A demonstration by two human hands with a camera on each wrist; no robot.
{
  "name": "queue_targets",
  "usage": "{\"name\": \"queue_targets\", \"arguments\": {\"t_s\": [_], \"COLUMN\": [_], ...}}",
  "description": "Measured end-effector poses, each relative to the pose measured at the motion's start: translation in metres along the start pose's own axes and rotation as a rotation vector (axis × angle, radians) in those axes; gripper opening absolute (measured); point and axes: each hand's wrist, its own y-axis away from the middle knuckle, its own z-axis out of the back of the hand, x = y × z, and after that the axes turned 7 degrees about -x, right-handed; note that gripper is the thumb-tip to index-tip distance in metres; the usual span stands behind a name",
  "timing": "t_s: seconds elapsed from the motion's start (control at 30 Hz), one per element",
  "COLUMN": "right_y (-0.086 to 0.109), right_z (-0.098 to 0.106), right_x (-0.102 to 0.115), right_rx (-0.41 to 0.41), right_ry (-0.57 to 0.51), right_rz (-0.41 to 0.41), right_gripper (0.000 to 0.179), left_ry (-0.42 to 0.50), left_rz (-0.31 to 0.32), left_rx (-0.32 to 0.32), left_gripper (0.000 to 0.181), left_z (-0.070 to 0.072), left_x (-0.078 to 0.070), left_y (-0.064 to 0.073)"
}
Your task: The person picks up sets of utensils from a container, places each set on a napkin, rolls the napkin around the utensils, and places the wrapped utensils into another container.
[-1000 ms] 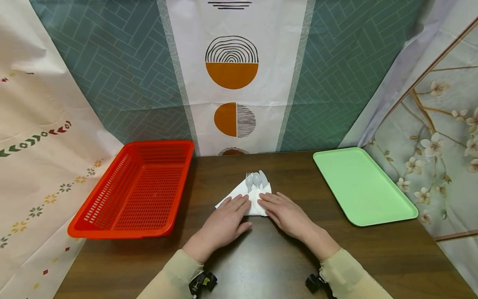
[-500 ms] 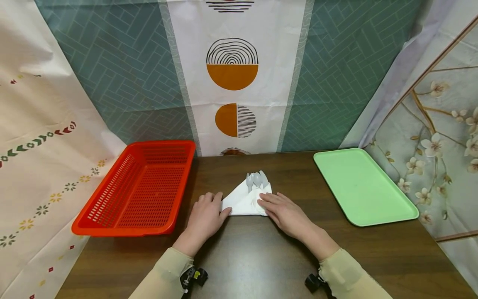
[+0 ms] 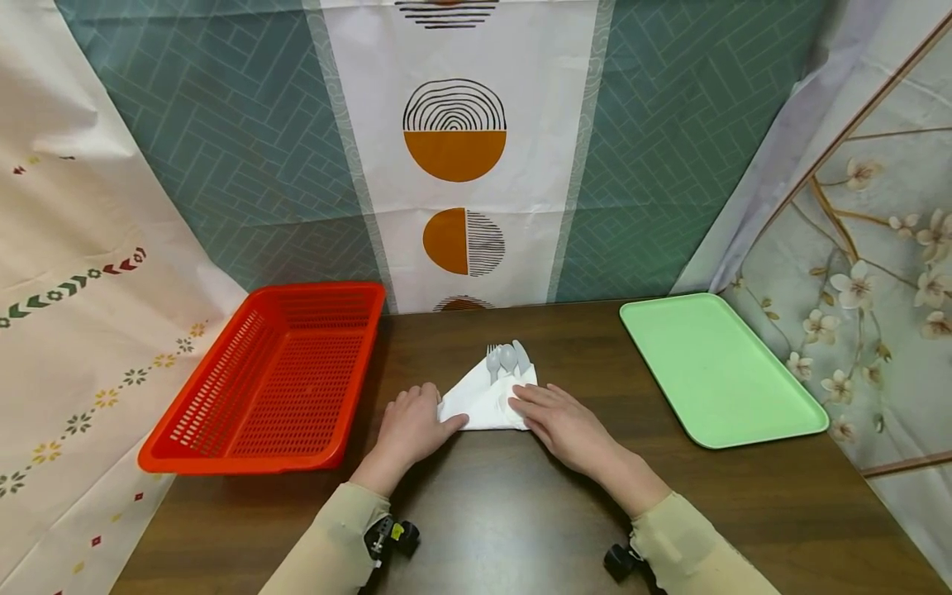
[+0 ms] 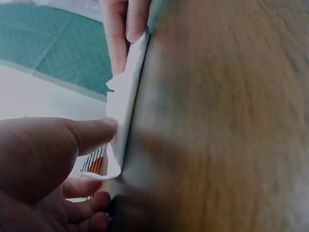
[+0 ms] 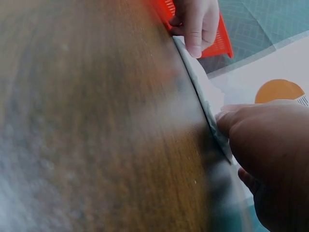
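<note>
"Where's the paper napkin (image 3: 479,405)?"
"On the counter (image 3: 483,504), folded, between the two hands, with a grey fork (image 3: 493,362), spoon (image 3: 508,357) and knife (image 3: 521,355) poking out past its far edge."
"And the left hand (image 3: 411,423)?"
"At the napkin's left corner, partly closed: the thumb lies on top and the fingers curl round that end. How firm the hold is, I can't tell."
"The right hand (image 3: 565,421)?"
"Open and relaxed, fingers resting on the napkin's right part, gripping nothing."
"What else is around?"
"Left of the napkin, well apart, a red slotted plastic basket (image 3: 297,380); to its right, also well apart, a pale green tray (image 3: 725,372). Behind it hangs a patterned cloth (image 3: 535,165) with orange half-circles."
</note>
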Motion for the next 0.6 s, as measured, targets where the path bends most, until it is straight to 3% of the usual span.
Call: {"name": "queue_targets", "arguments": {"t_s": [0.17, 0.27, 0.4, 0.5, 0.6], "right_y": [0.001, 0.001, 0.001, 0.001, 0.001], "right_z": [-0.001, -0.002, -0.002, -0.002, -0.002], "right_x": [0.0, -0.001, -0.001, -0.002, -0.003], "right_rx": [-0.011, -0.018, -0.01, -0.009, -0.012], "right_ry": [0.0, -0.005, -0.007, -0.004, -0.003], "right_rz": [0.004, 0.007, 0.004, 0.006, 0.01], "right_gripper": [0.043, 0.043, 0.042, 0.042, 0.042], "left_ry": [0.14, 0.178, 0.16, 0.136, 0.135], "left_rz": [0.047, 0.031, 0.038, 0.059, 0.013], "left_rx": [0.034, 0.009, 0.037, 0.088, 0.078], "left_gripper": [0.057, 0.062, 0.055, 0.049, 0.048], "left_z": [0.0, -0.014, -0.019, -0.01, -0.016], "left_x": [-0.001, 0.009, 0.012, 0.003, 0.007], "left_y": [-0.004, -0.008, -0.012, -0.012, -0.013]}}
